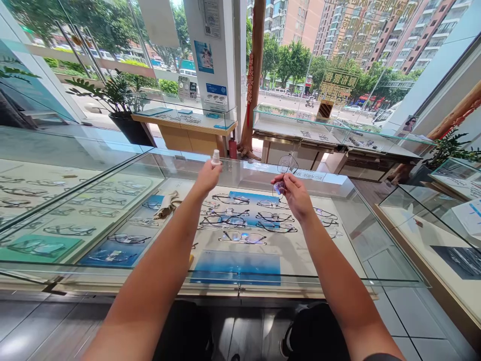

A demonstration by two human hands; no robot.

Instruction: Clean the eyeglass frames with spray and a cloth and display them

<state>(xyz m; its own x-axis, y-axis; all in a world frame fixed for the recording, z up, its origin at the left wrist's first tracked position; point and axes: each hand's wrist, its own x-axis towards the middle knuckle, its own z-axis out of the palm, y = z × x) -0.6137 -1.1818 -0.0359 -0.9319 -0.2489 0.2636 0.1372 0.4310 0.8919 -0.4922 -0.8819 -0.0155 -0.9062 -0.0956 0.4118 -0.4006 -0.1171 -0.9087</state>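
Note:
My left hand (209, 176) is closed around a small white spray bottle (215, 157), its nozzle top showing above my fingers. A pair of eyeglasses (288, 163) with thin frames is gripped in my right hand (296, 194), one lens raised above the fingers and the other below them. Both hands are over the glass display case (315, 273), apart from each other. Beneath the glass, several eyeglasses (244, 237) lie in rows on white and blue surfaces. A crumpled beige cloth (167, 204) lies near my left forearm.
Another glass case (41, 220) of eyeglasses adjoins on the left. Further counters stand by the windows, one at the back right (296, 131). A potted plant (131, 125) and a wooden trunk post (252, 90) stand behind the case. A case (432, 240) stands at right.

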